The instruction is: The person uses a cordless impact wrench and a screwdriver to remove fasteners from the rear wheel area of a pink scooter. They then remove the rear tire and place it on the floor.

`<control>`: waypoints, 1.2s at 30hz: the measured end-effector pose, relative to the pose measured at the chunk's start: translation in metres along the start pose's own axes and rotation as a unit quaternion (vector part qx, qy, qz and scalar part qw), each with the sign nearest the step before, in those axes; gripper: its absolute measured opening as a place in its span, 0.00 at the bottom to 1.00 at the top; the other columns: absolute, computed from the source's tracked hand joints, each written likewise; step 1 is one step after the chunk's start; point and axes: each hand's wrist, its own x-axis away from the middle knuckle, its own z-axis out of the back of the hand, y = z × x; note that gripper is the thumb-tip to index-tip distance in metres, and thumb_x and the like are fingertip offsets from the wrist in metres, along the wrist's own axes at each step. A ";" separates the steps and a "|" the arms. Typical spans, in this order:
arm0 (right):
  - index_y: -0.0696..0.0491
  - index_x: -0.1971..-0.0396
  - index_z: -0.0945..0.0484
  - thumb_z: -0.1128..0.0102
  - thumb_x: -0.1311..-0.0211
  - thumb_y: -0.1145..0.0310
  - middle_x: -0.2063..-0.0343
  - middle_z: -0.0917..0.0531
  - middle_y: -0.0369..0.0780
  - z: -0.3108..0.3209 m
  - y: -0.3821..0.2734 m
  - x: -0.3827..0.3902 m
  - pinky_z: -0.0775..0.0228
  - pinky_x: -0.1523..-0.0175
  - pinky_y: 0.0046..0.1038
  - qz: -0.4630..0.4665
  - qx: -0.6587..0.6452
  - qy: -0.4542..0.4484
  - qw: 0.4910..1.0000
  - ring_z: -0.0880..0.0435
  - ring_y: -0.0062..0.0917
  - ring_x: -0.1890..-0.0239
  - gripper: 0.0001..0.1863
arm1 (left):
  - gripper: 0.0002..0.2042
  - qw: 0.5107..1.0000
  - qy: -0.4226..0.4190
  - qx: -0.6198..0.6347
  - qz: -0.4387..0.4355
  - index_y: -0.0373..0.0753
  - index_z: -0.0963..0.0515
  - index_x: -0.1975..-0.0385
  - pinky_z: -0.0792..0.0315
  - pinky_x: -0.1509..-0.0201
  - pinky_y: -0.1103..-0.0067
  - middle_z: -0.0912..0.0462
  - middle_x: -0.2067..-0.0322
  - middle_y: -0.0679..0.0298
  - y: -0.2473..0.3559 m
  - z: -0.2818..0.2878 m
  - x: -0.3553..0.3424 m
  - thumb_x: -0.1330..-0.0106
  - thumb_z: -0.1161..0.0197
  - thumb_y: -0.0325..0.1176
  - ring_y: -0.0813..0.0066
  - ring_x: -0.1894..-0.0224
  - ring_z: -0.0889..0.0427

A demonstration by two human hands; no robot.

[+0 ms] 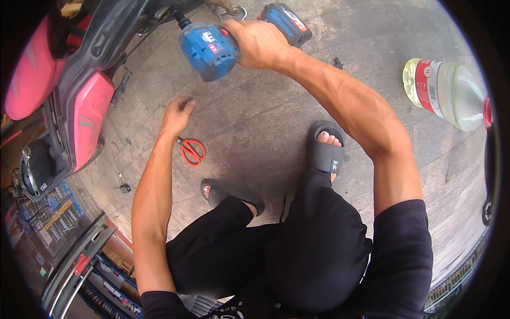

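Wrench (210, 50), blue and cordless, is gripped in your right hand (260, 45), its nose pointing toward the pink scooter (93, 119); whether they touch is unclear. Your left hand (178, 115), apart and seemingly empty, is right of the scooter. Brace your right wrist, hold the nose straight and leave your left fingers clear of it.

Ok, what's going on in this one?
A person's right grip is closed around a blue power tool, its dark nose pointing up to the left, at a pink-panelled vehicle; whether it touches there is unclear. The left grip is loosely curled near red-handled scissors on the ground; whether it holds anything small can't be told. A large bottle of pale yellow liquid is off to the right.
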 end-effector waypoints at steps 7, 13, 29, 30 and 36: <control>0.52 0.47 0.27 0.32 0.57 0.69 0.63 0.16 0.49 0.005 0.007 -0.003 0.23 0.56 0.41 0.010 -0.013 0.089 0.996 0.15 0.45 0.61 0.31 | 0.20 0.998 0.006 -0.053 0.022 0.34 0.23 0.48 0.28 0.50 0.75 0.17 0.58 0.56 -0.011 0.002 0.011 0.34 0.39 0.40 0.69 0.55 0.20; 0.52 0.47 0.28 0.32 0.56 0.68 0.63 0.16 0.49 0.014 0.011 -0.005 0.23 0.56 0.41 0.004 -0.023 0.128 0.991 0.15 0.44 0.61 0.31 | 0.20 0.997 0.010 -0.073 0.010 0.35 0.23 0.48 0.27 0.46 0.72 0.17 0.55 0.51 -0.013 0.002 0.009 0.35 0.38 0.41 0.62 0.51 0.18; 0.55 0.47 0.28 0.33 0.58 0.70 0.63 0.18 0.50 0.026 0.020 0.004 0.25 0.56 0.41 0.002 -0.076 0.111 0.991 0.17 0.46 0.61 0.32 | 0.20 0.994 -0.015 0.094 -0.050 0.34 0.26 0.45 0.27 0.49 0.74 0.18 0.54 0.55 0.060 0.054 0.023 0.32 0.40 0.38 0.70 0.54 0.20; 0.54 0.47 0.28 0.33 0.58 0.70 0.64 0.18 0.50 0.026 0.023 0.004 0.24 0.56 0.41 -0.002 -0.083 0.100 0.992 0.17 0.46 0.61 0.32 | 0.20 0.990 -0.017 0.130 -0.060 0.34 0.27 0.44 0.27 0.50 0.74 0.18 0.54 0.56 0.071 0.059 0.029 0.31 0.40 0.39 0.71 0.54 0.20; 0.55 0.46 0.29 0.33 0.57 0.70 0.65 0.18 0.49 0.022 0.028 0.001 0.24 0.55 0.41 -0.003 -0.098 0.112 0.989 0.17 0.45 0.61 0.32 | 0.21 0.978 -0.044 0.181 -0.090 0.32 0.28 0.44 0.26 0.50 0.75 0.19 0.54 0.57 0.130 0.059 0.035 0.30 0.42 0.39 0.71 0.55 0.20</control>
